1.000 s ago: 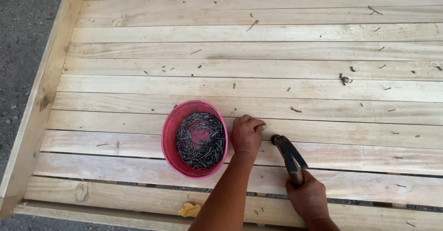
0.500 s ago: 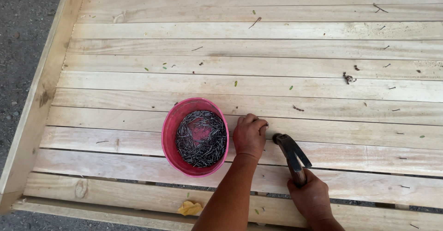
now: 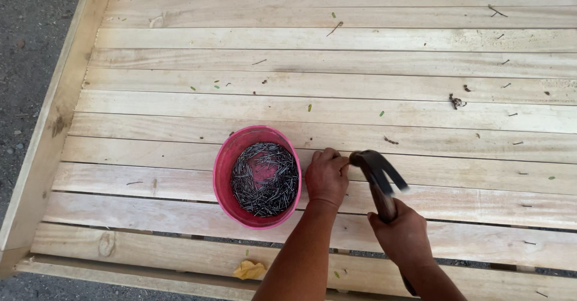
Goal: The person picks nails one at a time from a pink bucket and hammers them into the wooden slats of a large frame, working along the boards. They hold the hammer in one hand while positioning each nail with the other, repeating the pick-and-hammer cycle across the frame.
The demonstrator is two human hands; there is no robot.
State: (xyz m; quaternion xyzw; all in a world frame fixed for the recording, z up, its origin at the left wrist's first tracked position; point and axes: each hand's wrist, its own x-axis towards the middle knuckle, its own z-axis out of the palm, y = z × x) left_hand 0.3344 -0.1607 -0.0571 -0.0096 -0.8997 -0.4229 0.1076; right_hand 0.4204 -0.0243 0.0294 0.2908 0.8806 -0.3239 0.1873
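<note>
Pink bucket (image 3: pixel 231 157) of nails (image 3: pixel 264 178) sat beside our left hand (image 3: pixel 326 178), fingers pinched at the plank (image 3: pixel 481 169); our right hand (image 3: pixel 401 236) gripped the hammer (image 3: pixel 377 175).

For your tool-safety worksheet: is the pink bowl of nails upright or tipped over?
Upright: the pink bowl sits flat on the wooden slats, its nails all inside.

Rough pale wood planks (image 3: pixel 336 39), matt pink plastic bowl (image 3: pixel 223 163), dark metal nails (image 3: pixel 264 178)

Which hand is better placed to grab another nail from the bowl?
Left hand: it rests on the plank right beside the pink bowl. The right hand is farther off, gripping the hammer.
</note>
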